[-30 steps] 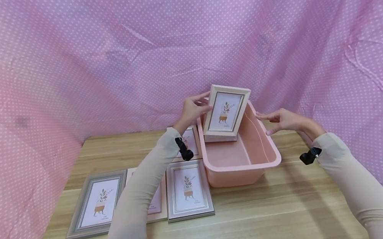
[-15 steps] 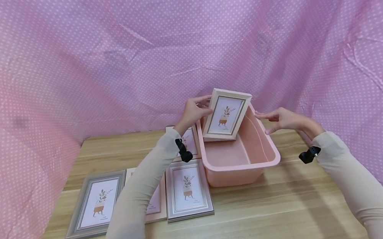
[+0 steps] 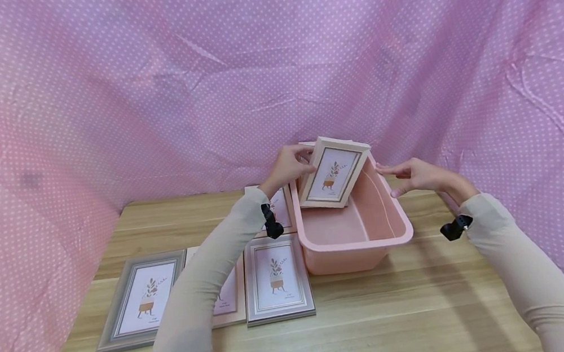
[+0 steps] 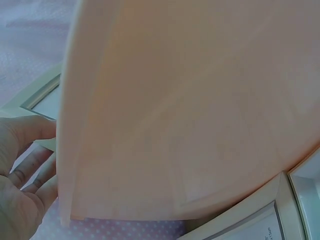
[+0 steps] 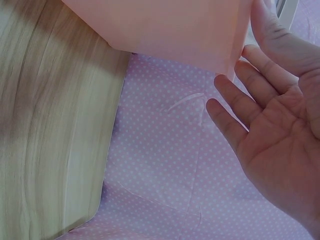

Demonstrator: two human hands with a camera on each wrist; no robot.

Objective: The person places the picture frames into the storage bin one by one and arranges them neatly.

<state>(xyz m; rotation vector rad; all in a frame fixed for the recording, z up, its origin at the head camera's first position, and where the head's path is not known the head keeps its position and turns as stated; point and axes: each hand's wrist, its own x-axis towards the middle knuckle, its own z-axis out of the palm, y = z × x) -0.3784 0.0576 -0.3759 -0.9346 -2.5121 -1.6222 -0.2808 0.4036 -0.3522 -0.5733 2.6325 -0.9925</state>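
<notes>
Left hand (image 3: pixel 288 167) pinching left side of cream frame (image 3: pixel 335 172) | right hand (image 3: pixel 417 176) spread, fingers straight, touching right rim of pink tub (image 3: pixel 356 246) | cream frame between the hands, tilted, in tub's far end | silver frame (image 3: pixel 277 278), grey frame (image 3: pixel 144 300) flat on tabletop (image 3: pixel 368 326), left of tub

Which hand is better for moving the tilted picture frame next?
Probably the left hand: it holds the tilted picture frame by its left edge. The right hand is over at the pink bin, on its right rim.
</notes>
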